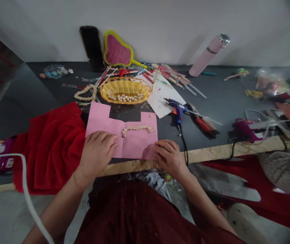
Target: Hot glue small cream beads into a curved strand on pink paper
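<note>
A pink sheet of paper (137, 147) with a notch cut from its far edge and a crease down the middle lies on the dark table. On its right half rests a short strip of small cream-coloured pieces (138, 128), bent down at both ends. My left hand (100, 147) rests on the left part of the sheet, fingers lightly bent and lying on it. At the right edge, the fingertips of my right hand (169, 156) touch the paper, slightly apart. Just beyond the sheet stands a yellow woven basket (124, 86) holding more small cream pieces.
A blue glue gun (177, 110) and pliers (203, 123) lie to the right. Red cloth (53, 145) is bunched at left. A heart-shaped loop of cream pieces (86, 93), a phone (92, 49), scattered sticks (165, 73) and a pink bottle (207, 57) are farther back.
</note>
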Demonstrator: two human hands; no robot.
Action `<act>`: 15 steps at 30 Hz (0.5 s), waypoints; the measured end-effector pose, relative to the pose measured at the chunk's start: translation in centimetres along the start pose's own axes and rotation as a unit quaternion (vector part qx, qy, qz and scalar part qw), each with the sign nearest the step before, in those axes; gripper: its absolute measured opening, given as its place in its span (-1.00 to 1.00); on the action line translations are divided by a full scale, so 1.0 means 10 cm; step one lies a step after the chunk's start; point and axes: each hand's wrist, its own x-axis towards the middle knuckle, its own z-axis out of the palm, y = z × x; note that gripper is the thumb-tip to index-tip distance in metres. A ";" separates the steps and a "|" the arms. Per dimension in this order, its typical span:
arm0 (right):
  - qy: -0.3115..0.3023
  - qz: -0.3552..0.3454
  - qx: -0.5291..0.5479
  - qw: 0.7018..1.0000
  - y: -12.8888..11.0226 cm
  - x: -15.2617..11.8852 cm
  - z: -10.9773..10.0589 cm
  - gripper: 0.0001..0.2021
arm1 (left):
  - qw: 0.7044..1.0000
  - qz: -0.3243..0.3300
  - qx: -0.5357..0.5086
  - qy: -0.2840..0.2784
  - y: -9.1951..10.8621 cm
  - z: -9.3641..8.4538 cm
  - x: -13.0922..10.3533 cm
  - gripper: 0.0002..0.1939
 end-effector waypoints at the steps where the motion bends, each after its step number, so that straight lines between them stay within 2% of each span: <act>1: 0.007 -0.002 0.000 1.000 0.00 0.01 -0.02 -0.78 | 1.000 -0.004 -0.001 0.002 0.04 -0.02 0.03 -0.77; 4: 0.011 0.001 0.009 1.000 0.05 0.03 -0.08 -0.77 | 1.000 -0.008 -0.011 0.011 0.05 -0.08 0.05 -0.76; 9: 0.009 0.009 0.010 1.000 0.23 0.10 -0.19 -0.74 | 0.999 0.012 -0.017 0.042 -0.13 -0.22 0.10 -0.69; 12: 0.022 0.008 -0.007 1.000 0.40 0.21 -0.27 -0.74 | 0.998 0.005 -0.013 0.063 -0.27 -0.35 0.32 -0.66; 15: 0.043 0.031 -0.045 0.998 0.62 0.33 -0.37 -0.71 | 0.997 -0.014 -0.008 0.070 -0.43 -0.44 0.70 -0.66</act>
